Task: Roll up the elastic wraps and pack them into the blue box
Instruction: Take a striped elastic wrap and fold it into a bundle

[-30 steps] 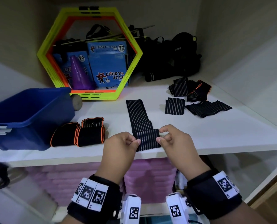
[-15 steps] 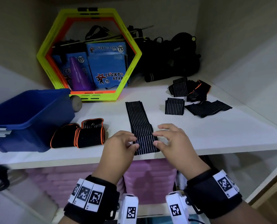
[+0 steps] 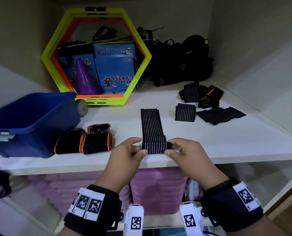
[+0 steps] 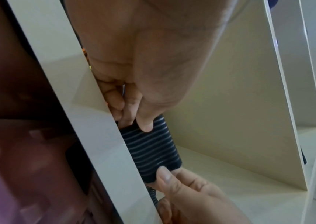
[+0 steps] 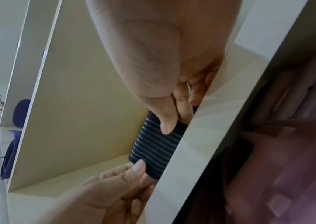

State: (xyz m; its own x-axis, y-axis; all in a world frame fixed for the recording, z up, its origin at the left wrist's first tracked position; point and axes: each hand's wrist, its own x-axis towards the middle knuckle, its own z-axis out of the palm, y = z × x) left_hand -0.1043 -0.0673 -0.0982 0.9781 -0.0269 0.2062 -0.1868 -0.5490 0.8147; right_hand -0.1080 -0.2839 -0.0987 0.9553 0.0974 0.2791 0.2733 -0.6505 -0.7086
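Observation:
A black striped elastic wrap (image 3: 151,126) lies lengthwise on the white shelf (image 3: 210,143), its near end wound into a small roll (image 3: 154,147) at the front edge. My left hand (image 3: 130,150) pinches the roll's left end and my right hand (image 3: 179,149) pinches its right end. Both wrist views show the roll (image 4: 151,151) (image 5: 153,150) held between thumbs and fingers. The blue box (image 3: 27,123) stands at the left. Two rolled black wraps with orange trim (image 3: 84,138) lie beside it. Several loose striped wraps (image 3: 208,104) lie at the right.
A yellow and orange hexagon frame (image 3: 96,57) leans at the back, with blue Lucky Star packs (image 3: 114,68) and a purple cone (image 3: 85,79) behind it. Black bags (image 3: 184,62) fill the back right corner. Pink stacked items (image 3: 152,189) sit on the shelf below.
The flat near end of the wrap has been turned over into a thicker roll. Both hands have shifted slightly forward along the wrap, and the flat length has shortened.

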